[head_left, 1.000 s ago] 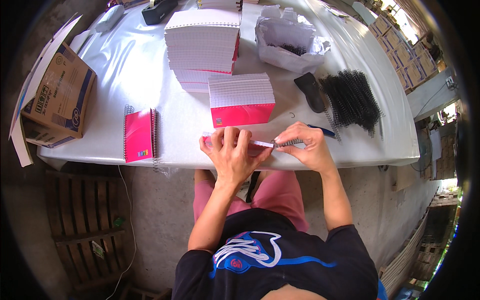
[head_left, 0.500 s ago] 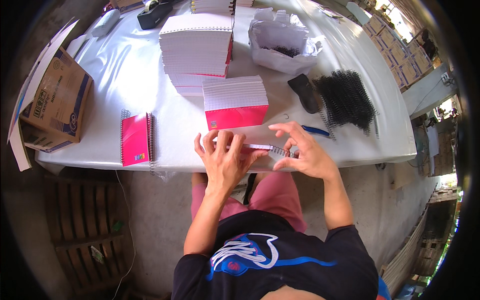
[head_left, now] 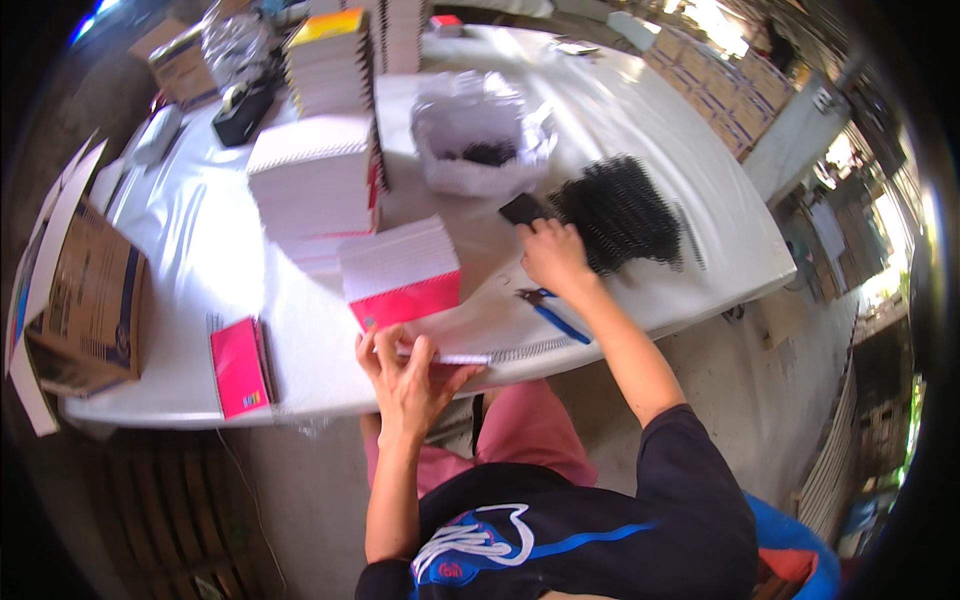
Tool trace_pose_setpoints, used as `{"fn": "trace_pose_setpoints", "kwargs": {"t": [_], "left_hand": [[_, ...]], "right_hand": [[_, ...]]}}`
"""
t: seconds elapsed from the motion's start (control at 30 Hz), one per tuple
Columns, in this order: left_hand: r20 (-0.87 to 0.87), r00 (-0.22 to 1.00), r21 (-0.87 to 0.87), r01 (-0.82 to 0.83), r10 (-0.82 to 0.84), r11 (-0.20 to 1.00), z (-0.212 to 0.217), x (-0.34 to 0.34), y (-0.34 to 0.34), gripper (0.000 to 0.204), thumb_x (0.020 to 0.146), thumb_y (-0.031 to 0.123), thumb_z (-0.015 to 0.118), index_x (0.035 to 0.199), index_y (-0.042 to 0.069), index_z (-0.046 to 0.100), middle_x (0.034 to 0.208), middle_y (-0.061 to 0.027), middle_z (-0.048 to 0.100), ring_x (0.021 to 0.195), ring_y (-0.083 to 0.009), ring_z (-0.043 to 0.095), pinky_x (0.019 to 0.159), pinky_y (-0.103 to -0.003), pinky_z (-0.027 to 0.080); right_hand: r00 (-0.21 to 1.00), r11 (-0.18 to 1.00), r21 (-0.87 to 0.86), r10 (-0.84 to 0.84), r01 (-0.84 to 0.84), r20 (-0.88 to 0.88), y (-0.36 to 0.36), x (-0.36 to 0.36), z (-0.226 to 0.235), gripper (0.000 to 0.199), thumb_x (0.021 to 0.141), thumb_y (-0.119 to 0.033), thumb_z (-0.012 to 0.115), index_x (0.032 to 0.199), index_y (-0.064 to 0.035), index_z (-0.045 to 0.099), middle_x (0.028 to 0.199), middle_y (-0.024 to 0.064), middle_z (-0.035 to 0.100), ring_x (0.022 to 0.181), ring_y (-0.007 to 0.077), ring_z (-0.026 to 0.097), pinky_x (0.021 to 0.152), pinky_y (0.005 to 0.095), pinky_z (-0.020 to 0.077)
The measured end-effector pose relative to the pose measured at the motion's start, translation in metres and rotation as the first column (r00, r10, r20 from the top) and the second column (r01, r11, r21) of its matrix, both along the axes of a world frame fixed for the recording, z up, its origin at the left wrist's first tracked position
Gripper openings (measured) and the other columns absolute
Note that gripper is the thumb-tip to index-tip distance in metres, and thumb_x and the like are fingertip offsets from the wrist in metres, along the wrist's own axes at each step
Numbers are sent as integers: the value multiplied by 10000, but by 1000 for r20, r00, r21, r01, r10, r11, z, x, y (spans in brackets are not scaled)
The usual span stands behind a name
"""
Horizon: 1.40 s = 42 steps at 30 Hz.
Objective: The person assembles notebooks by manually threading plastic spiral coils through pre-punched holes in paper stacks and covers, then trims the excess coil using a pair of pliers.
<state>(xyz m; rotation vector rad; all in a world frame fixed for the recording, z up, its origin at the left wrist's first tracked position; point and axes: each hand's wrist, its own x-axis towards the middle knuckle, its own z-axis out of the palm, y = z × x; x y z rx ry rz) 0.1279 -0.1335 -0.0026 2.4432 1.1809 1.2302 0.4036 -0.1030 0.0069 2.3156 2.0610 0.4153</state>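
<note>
My left hand [head_left: 405, 375] is closed on a thin notebook [head_left: 462, 359] held edge-on at the table's front edge. A wire coil [head_left: 535, 350] runs out to the right from the notebook's end. My right hand [head_left: 555, 258] reaches forward, its fingers curled over the near part of a black elongated object [head_left: 520, 209], whose kind I cannot make out. Beside that hand lies a loose pile of black spiral coils [head_left: 622, 215]. Blue-handled pliers [head_left: 560, 320] rest between my two hands. A stack of pink-covered notebooks [head_left: 405, 285] stands just beyond my left hand.
A finished-looking pink spiral notebook [head_left: 238, 368] lies left, near a cardboard box [head_left: 85, 300]. Tall stacks of punched paper [head_left: 312, 180] stand farther back, beside a white bag [head_left: 470, 178] holding coils. A black tape dispenser [head_left: 243, 112] sits at the far left.
My right hand has left the coil at the notebook and moved forward and right onto the black object. My left hand still holds the notebook. The whole view has shifted and tilted.
</note>
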Motion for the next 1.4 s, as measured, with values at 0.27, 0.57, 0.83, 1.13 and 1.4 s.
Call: {"fn": "trace_pose_setpoints", "kwargs": {"t": [0.27,0.57,0.83,1.13,1.4], "left_hand": [[-7,999,-27,38,-38,999,1,-4,-2,602,582,540,816,828,50,568,1219,-200,366,1202,-405,278,999,-535,289],[21,996,-48,82,-81,995,1,-4,3,591,555,515,828,787,35,574,1212,-203,373,1206,-410,282,989,-530,294],[30,989,-21,148,-148,989,6,1,11,560,516,495,828,774,54,597,1206,-194,385,1200,-412,309,970,-512,311],[81,986,-34,151,-148,988,4,1,9,515,486,463,850,695,65,597,1200,-170,379,1204,-399,286,969,-503,315],[85,995,1,-46,45,999,-3,15,0,488,598,468,814,746,64,584,1170,-156,416,1174,-388,301,974,-522,292]], "right_hand": [[300,888,389,312,245,-901,-23,21,35,526,717,47,594,1241,4,591,992,147,697,809,131,652,716,265,513],[-190,876,336,286,-345,-939,-70,-45,13,296,694,9,697,980,-54,738,985,104,695,941,187,639,863,284,492],[-485,675,614,409,-410,-773,-64,-43,22,275,637,-3,755,911,-17,744,891,155,718,789,174,639,697,297,484],[111,805,356,456,-474,-883,-57,-44,15,309,672,61,659,959,-28,735,987,122,710,785,187,639,765,301,501],[501,917,374,391,-139,-772,-87,-77,44,372,783,-173,732,1118,-34,649,918,122,683,840,219,639,765,324,504]]}}
